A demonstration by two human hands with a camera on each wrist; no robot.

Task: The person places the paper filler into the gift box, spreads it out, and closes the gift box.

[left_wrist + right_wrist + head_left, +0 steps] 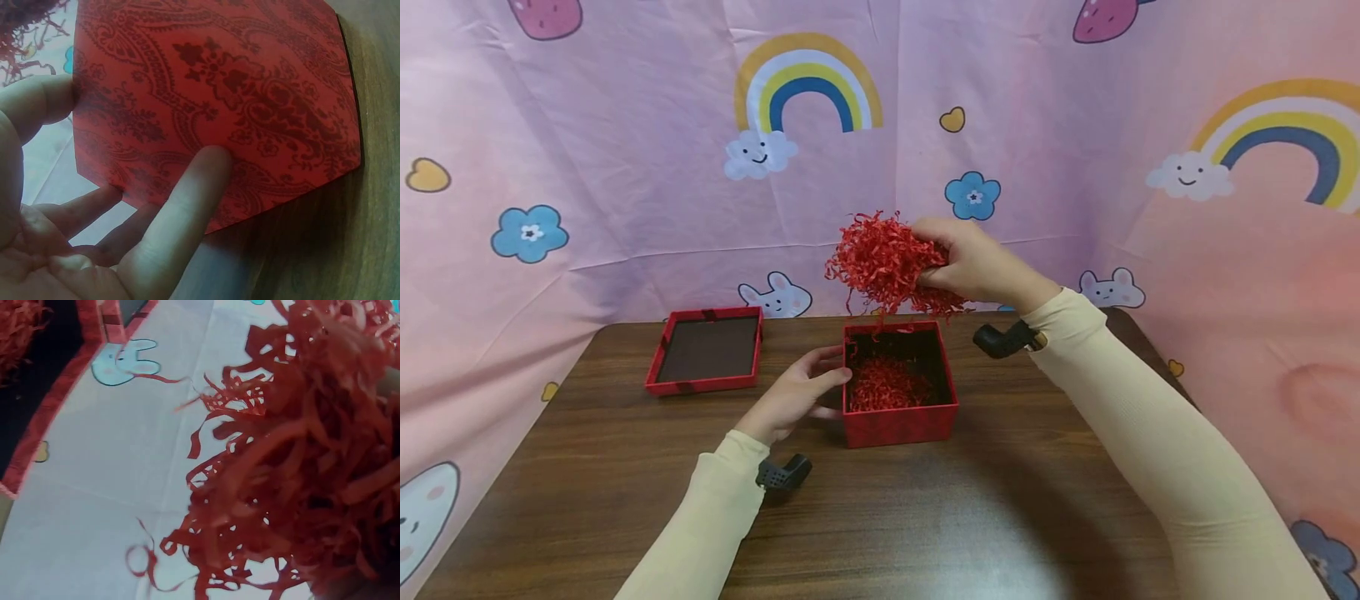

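While my right grip (pixel 973 258) clenches a big tuft (pixel 887 258) of red paper shred above the far side of the box (pixel 901 427), my left grip (pixel 793 396) holds nothing between its fingers; they lie spread against the box's left wall, the thumb at the rim. I take the step in hand to be moving filler between air and box, though I cannot tell whether the tuft is going in or coming out. Either way, I judge that the next move calls for a light, steady carry, since those loose ends could easily drop off, and for my left fingers to steady the box.

The tuft is a springy tangle of thin, crinkled strips, bright red where light catches it, with stray curls hanging from its underside. More shred (pixel 887 385) sits inside the box, heaped toward the near left, leaving dark lining bare. The box stands upright on the table (pixel 550 500), its red sides patterned with darker paisley; the lid (pixel 711 348) lies to its left, dark inside facing up.
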